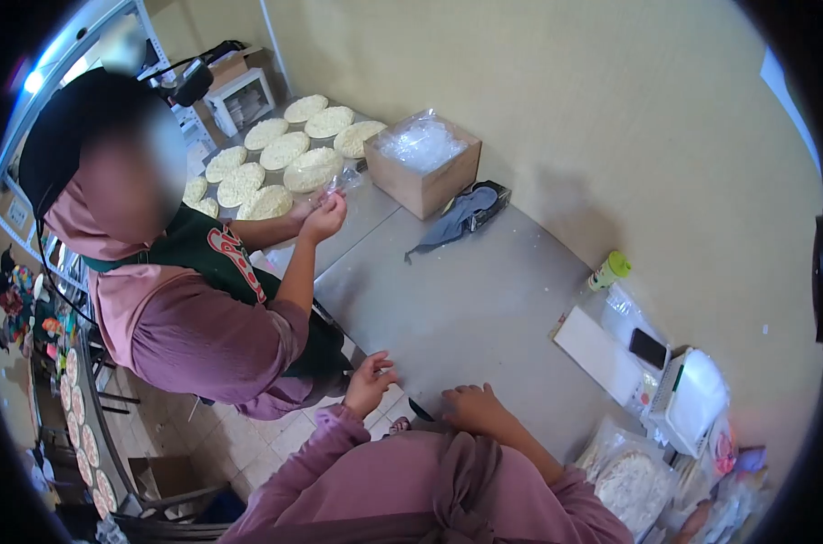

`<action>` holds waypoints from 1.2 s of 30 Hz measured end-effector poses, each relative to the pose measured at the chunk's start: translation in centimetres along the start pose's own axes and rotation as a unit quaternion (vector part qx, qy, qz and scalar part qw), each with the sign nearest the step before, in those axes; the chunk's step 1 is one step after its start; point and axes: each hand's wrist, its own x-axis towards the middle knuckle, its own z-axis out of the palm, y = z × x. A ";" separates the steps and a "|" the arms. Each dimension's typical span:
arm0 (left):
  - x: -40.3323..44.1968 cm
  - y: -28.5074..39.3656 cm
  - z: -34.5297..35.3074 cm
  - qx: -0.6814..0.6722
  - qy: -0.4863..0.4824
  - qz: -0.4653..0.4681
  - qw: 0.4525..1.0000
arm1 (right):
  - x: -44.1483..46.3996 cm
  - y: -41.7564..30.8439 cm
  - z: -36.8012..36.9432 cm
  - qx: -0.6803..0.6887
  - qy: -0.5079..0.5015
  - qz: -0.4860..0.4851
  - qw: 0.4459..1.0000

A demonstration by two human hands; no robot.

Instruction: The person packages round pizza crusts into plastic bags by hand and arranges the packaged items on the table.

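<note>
My left hand (371,385) is raised at the near edge of the metal table (466,299), its fingers loosely bent and apart, holding nothing. On the table edge in front of my body rests my right hand (475,409), palm down with fingers lying loosely on the surface. A small dark piece (420,411) shows at the edge between my hands; I cannot make out what it is. To my left stands a co-worker in a green apron (214,257), whose hands (323,216) hold a clear plastic bag (343,180).
Several pale round bases with a shredded topping (285,150) lie on the far table. A cardboard box of plastic bags (423,163) and a grey cloth (457,218) sit nearby. At right are a green-lidded container (610,270), a white board (597,354), a phone (648,348) and a white basket (688,399).
</note>
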 end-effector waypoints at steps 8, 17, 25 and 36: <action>-4.1 1.0 -6.4 -0.018 0.024 0.016 0.999 | 5.7 -0.5 -3.1 0.080 0.080 0.016 0.993; -4.3 0.0 -7.6 0.117 -0.019 0.003 0.993 | 17.8 7.0 -13.8 -0.061 0.166 0.157 0.972; -4.7 -0.5 -5.1 0.082 -0.018 -0.105 0.991 | 28.4 12.2 -20.3 -0.063 0.212 0.163 0.961; -2.7 2.1 -2.8 0.093 -0.039 -0.047 0.994 | 29.5 12.7 -20.3 -0.006 0.323 0.111 0.940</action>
